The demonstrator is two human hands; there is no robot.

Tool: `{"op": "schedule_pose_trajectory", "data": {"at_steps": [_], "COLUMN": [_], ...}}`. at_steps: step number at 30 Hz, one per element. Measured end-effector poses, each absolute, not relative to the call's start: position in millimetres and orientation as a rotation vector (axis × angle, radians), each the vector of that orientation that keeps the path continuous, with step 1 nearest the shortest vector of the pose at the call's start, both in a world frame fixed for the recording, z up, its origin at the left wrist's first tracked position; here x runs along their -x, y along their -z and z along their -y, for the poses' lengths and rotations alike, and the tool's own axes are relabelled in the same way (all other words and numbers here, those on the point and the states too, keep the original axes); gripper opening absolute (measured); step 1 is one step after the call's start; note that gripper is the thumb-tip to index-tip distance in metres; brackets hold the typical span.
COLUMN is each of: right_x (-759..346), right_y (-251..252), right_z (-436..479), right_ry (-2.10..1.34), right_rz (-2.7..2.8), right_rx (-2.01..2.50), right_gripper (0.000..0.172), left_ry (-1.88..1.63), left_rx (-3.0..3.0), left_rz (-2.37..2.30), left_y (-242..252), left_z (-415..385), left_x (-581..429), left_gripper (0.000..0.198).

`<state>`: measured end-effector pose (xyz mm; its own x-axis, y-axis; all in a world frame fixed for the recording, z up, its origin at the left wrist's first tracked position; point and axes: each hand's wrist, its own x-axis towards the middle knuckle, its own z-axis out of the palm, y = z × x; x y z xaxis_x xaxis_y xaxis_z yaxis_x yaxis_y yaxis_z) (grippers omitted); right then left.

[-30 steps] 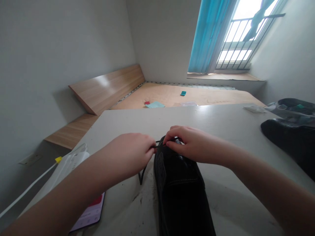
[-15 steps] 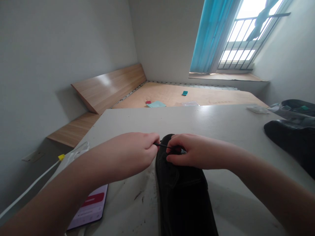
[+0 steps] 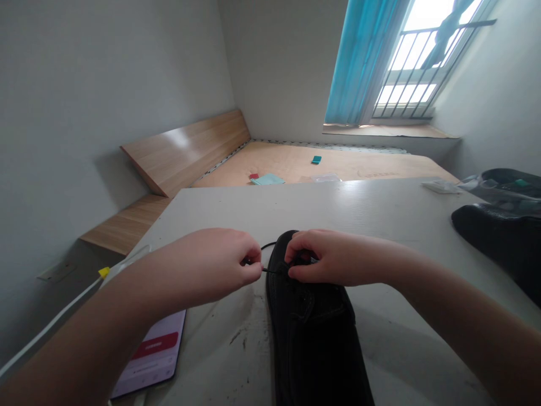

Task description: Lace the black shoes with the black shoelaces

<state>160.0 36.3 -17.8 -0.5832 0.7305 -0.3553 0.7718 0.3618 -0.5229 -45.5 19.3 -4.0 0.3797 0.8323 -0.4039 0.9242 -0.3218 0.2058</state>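
A black shoe (image 3: pixel 323 344) lies on the white table with its toe toward me. Just left of its upper end, my left hand (image 3: pixel 230 256) pinches a thin black shoelace (image 3: pixel 270 271) between thumb and fingers. The lace runs to an eyelet on the shoe's left flap, and another stretch of it arcs behind my fingertips. My right hand (image 3: pixel 323 256) is closed on the shoe near the eyelets and tongue, thumb below and fingers above. What lies under its fingertips is mostly hidden.
A phone (image 3: pixel 158 349) with a lit screen lies at the left, below my forearm. White cables (image 3: pixel 54 316) run along that side. Another black shoe (image 3: pixel 499 239) and a clear plastic bag (image 3: pixel 507 189) are at the right. A bed board (image 3: pixel 291 160) extends behind the table (image 3: pixel 236 211).
My left hand has moved a little left and turned, and the lace now enters the flap lower down. The right hand stays almost in place on the shoe.
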Motion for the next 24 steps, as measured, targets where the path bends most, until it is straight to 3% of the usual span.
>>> {"op": "schedule_pose_trajectory", "data": {"at_steps": [12,24], "right_x": [-161,-151], "right_y": [19,22], "right_z": [-41,-27], "right_ry": [1.122,0.883], "right_rz": [-2.596,-2.728], "right_rx": [-1.264,-1.415], "right_gripper": [0.028,0.009], "left_ry": [0.278,0.227], "left_rx": [-2.256,-2.306], "left_rz": [-1.498,-1.390], "left_y": [9,18], "left_z": [-19,-16], "left_x": [40,30], "left_gripper": [0.035,0.031]}}
